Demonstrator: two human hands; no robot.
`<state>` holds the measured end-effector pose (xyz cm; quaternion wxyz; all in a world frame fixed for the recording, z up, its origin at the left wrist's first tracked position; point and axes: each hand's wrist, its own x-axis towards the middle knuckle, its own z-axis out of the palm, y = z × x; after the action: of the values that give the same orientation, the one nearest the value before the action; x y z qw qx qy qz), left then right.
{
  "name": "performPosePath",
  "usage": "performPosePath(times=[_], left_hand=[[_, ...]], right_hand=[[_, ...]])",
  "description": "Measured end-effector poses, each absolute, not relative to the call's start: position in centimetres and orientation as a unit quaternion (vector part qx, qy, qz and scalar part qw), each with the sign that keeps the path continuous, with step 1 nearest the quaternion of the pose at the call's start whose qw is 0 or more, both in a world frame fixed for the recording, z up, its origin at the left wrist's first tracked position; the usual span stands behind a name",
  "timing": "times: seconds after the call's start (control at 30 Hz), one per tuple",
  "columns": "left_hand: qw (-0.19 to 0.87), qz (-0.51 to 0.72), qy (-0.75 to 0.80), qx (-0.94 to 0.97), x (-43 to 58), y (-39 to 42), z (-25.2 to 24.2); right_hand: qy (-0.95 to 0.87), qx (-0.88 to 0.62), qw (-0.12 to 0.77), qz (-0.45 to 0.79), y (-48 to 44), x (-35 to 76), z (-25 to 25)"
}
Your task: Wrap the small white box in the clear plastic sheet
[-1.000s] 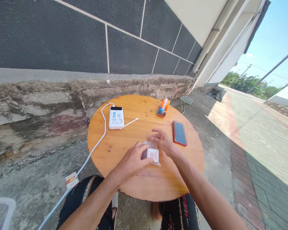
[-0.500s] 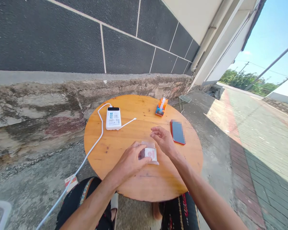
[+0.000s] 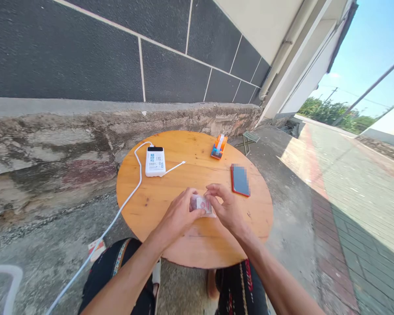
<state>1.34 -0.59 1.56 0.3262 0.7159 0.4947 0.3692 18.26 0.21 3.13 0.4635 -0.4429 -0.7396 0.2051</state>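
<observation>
A small white box [image 3: 201, 204] with reddish print lies near the middle of the round table, in clear plastic wrap [image 3: 210, 214]. My left hand [image 3: 183, 207] grips the box from its left side, thumb along the near edge and fingers over the far edge. At the right side of the box, my right hand [image 3: 226, 204] has its thumb and fingertips together on the wrap. The fingers partly cover the box, and the exact pinch point is small.
A white power bank [image 3: 155, 162] with a white cable [image 3: 130, 199] sits on the left of the wooden table [image 3: 197, 249]. An orange tape dispenser [image 3: 219, 147] stands at the back, and a red-edged phone [image 3: 240, 180] lies to the right. Beyond is a folding stool [image 3: 250, 137].
My right hand has come down and left from above the table onto the wrapped box. The wrap now lies over part of the box top. My left hand keeps its hold.
</observation>
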Motion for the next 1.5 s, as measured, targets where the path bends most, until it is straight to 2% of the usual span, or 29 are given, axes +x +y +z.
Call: performPosePath(times=[0.17, 0.37, 0.63, 0.73, 0.83, 0.93, 1.0, 1.23, 1.33, 1.5], left_hand=[[0.317, 0.377, 0.491, 0.719, 1.5, -0.5, 1.5], [0.308, 0.377, 0.494, 0.721, 1.6, -0.4, 1.6], [0.367, 0.367, 0.443, 0.731, 0.9, 0.0, 1.3], [0.356, 0.376, 0.443, 0.732, 0.9, -0.1, 1.4], [0.336, 0.371, 0.458, 0.735, 0.7, -0.4, 1.6], [0.319, 0.359, 0.477, 0.736, 0.3, -0.6, 1.6], [0.302, 0.356, 0.49, 0.736, 0.1, -0.7, 1.6], [0.316, 0.342, 0.415, 0.782, 0.5, -0.3, 1.6], [0.328, 0.348, 0.407, 0.778, 0.9, -0.1, 1.7], [0.341, 0.358, 0.418, 0.762, 1.1, 0.1, 1.7]], right_hand=[[-0.772, -0.436, 0.442, 0.139, -0.5, 18.6, 2.8], [-0.85, -0.396, 0.346, 0.001, -1.2, 19.6, 2.1], [-0.897, -0.353, 0.259, -0.057, -1.9, 20.5, 2.1], [-0.893, -0.353, 0.267, -0.076, -3.8, 20.8, 1.6], [-0.863, -0.377, 0.331, -0.052, -6.3, 21.2, 0.5], [-0.791, -0.45, 0.414, 0.018, -7.4, 22.0, -0.5], [-0.752, -0.49, 0.434, 0.081, -6.8, 22.6, -0.7], [-0.783, -0.438, 0.352, 0.269, -0.9, 23.4, 0.1], [-0.797, -0.418, 0.341, 0.273, -0.1, 22.8, -0.1], [-0.777, -0.465, 0.376, 0.198, -0.9, 22.0, -1.1]])
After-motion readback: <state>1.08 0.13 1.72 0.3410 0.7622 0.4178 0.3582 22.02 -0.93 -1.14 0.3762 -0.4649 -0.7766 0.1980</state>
